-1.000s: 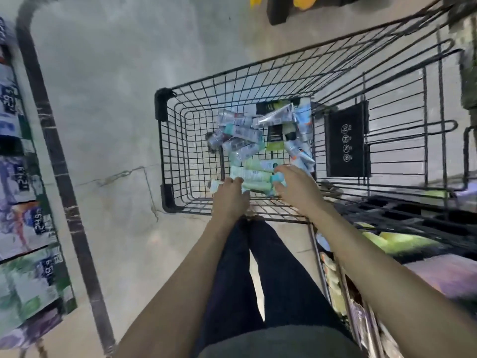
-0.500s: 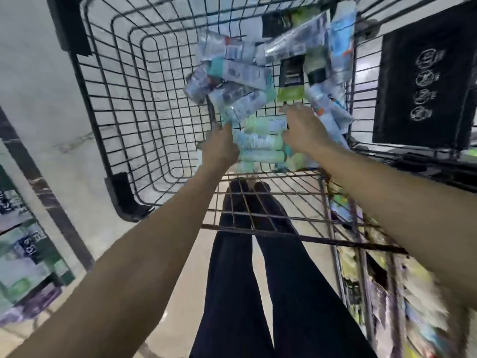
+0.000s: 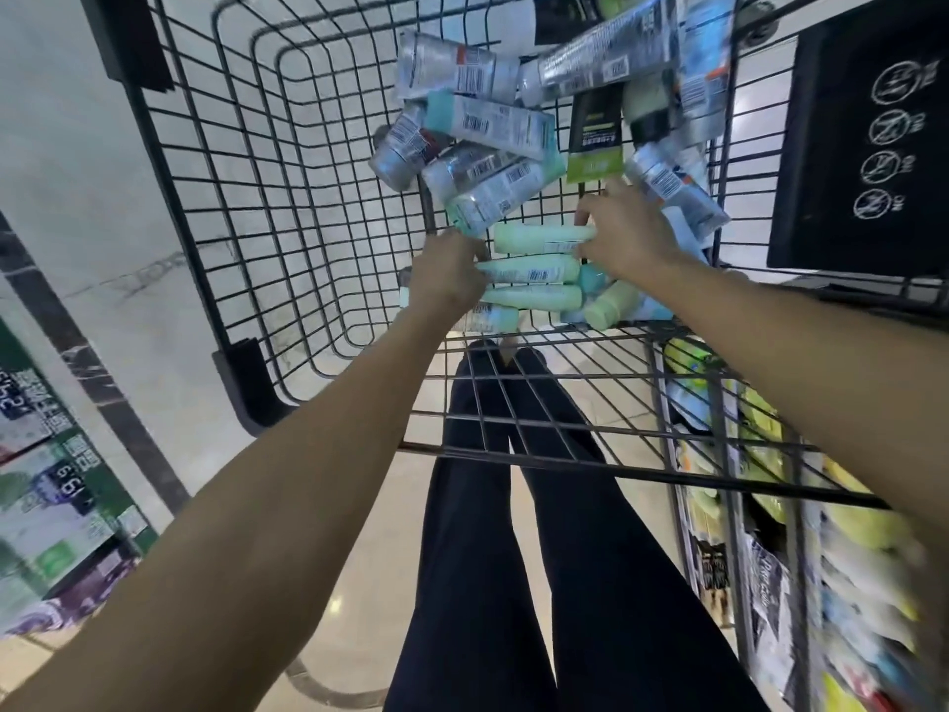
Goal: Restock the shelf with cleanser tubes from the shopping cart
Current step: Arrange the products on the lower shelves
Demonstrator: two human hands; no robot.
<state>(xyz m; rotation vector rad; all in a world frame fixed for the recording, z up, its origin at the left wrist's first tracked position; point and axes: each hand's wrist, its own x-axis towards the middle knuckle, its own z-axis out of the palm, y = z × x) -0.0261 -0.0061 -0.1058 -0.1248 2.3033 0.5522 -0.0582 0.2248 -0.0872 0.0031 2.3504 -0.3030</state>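
- Nearest the camera, the person's two legs in dark trousers [image 3: 513, 583] stand on pale glossy floor [image 3: 77, 146], and both bare forearms reach forward over the near rim of the shopping cart [image 3: 246, 197].
- The cart is black wire, seen from above; its basket holds a loose heap of cleanser tubes, all gathered toward the right half, the left half showing only mesh.
- The left hand [image 3: 448, 277] lies at the left ends of a stack of mint-green tubes [image 3: 534, 268] that lie crosswise near the cart's near wall; its fingers curl around those ends (which tube exactly, I cannot tell).
- The right hand [image 3: 624, 236] closes over the right end of the topmost green tube [image 3: 539, 237], thumb below and fingers over it.
- A pale green tube [image 3: 608, 304] and blue ones lie just beneath the right wrist.
- Farther in, silver and white tubes [image 3: 477, 123] with barcodes on them pile across one another, and a black tube with a lime-green end [image 3: 594, 138] lies among them; its lettering is too blurred to read.
- On the right, the black child-seat flap [image 3: 862, 136] carries four round white prohibition symbols.
- Low at the right edge, shelf stock [image 3: 801, 583] in yellow and green packaging shows through the wire, blurred.
- At the left edge, floor-level packs [image 3: 46, 516] bear price figures, unreadable.
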